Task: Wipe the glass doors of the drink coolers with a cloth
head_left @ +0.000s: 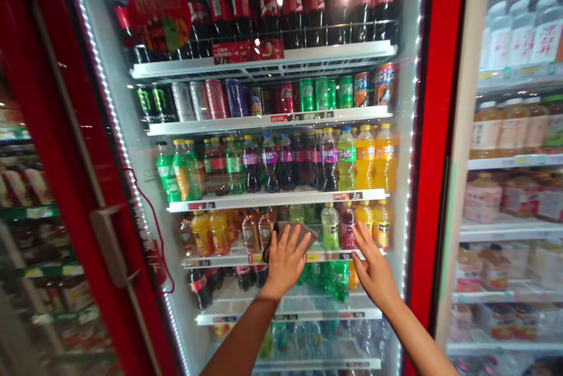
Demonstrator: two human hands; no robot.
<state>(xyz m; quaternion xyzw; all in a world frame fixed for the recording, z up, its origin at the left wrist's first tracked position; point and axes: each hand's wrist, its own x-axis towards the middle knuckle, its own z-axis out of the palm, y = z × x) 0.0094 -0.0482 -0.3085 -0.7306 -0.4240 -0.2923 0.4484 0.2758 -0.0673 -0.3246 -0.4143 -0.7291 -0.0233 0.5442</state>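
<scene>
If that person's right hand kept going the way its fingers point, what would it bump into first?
The right hand would probably meet the reddish plastic drink bottle at its fingertips first; depth is unclear, so they may already touch.

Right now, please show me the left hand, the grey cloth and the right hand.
Left hand (285, 261): head view, back of hand.
Grey cloth (308, 235): head view, exposed upper edge.
Right hand (375, 267): head view, back of hand.

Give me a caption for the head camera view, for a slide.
Head view: left hand on a grey cloth, right hand spread beside it, before bottled drinks in a red-framed cooler.
</scene>
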